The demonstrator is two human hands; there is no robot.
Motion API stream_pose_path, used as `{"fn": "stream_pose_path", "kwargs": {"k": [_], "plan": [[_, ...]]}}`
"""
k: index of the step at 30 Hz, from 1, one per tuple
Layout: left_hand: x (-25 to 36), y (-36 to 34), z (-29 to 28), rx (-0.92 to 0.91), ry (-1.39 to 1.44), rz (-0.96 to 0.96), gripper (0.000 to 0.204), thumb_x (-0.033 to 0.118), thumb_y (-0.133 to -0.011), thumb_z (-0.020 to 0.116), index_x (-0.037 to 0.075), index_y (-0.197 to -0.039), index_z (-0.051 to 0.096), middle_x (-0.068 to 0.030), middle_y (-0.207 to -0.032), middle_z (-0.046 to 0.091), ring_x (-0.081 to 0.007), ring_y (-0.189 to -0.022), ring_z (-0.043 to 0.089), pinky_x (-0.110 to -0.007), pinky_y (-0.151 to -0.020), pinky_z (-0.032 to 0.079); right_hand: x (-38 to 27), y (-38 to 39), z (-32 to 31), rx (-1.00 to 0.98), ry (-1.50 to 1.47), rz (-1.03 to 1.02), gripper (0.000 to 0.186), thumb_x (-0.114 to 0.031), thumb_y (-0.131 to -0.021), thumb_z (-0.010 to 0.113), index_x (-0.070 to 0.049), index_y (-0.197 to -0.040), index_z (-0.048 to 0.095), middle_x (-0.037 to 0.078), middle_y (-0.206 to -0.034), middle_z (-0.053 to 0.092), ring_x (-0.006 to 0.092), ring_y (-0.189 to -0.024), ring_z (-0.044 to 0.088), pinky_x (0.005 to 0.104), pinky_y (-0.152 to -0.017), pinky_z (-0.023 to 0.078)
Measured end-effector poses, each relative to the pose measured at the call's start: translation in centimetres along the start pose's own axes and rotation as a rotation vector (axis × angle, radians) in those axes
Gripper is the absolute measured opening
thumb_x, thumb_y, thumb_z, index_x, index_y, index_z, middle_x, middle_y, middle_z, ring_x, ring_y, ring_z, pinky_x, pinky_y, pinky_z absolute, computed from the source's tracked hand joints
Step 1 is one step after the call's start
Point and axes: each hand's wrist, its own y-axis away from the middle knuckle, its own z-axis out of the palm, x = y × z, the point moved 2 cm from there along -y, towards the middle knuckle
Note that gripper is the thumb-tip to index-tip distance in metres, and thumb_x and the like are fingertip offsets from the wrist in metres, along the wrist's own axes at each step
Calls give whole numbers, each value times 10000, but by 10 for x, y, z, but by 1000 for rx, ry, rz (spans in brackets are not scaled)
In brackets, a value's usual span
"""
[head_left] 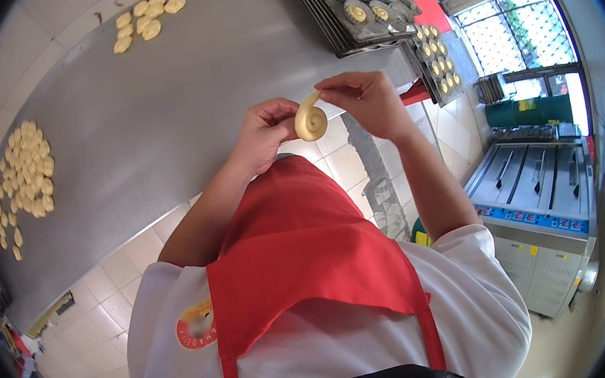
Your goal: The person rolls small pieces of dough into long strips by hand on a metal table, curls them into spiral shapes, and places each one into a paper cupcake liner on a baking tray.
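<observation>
Between your hands, the spiral dough roll [310,122] is mid-coiling: your left hand [265,128] cradles it, your right hand [367,100] pinches its tail. Next, tuck that tail snugly, gently.

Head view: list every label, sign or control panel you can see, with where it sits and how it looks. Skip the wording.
Apron badge: round, red and yellow, on the white shirt beside the red apron, lower left.
Oven panel: long blue strip with small red and white marks, along the steel oven front, right.
Oven stickers: small yellow squares on the pale cabinet under the panel.
</observation>
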Motion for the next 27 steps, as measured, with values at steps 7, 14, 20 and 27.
{"fn": "stream_pose_path", "kwargs": {"k": [7, 14, 20, 27], "plan": [[6, -100, 30, 128, -121, -159, 299, 200, -1065, 703, -42, -1241, 704, -119, -1168, 741, -200, -1107, 729, -374, -1016, 619, 92, -15, -4, 122, -842, 360, 486, -315, -1148, 557, 68, -1446, 598, 164, -1286, 722, 264, -1151, 741, 408, -947, 644], [48, -295, 51, 199, -554, 58, 580, 297, -1016, 781, 30, -1481, 563, -124, -1305, 706, -209, -1242, 660, -331, -1041, 532, 208, -144, -198, 456, -692, 190, 489, -199, -1019, 769, 47, -1403, 590, 128, -1152, 746, 204, -931, 751, 357, -842, 644], [139, -314, -179, 619, -1904, 144, 681, 209, -939, 742, 29, -1551, 504, -242, -1525, 566, -415, -1380, 580, -474, -1142, 492, 318, -228, -367, 215, -51, 498, 448, -213, -974, 802, -37, -1367, 678, 139, -1161, 770, 206, -984, 765, 343, -835, 626], [190, -327, -249, 549, -2344, -583, 724, 54, -903, 690, 127, -1582, 449, -187, -1567, 538, -386, -1417, 540, -489, -1137, 506, 254, -211, -335, 416, 919, 313, 310, -290, -1000, 692, -117, -1247, 764, 154, -1091, 784, 387, -1020, 744, 485, -860, 591]]}}
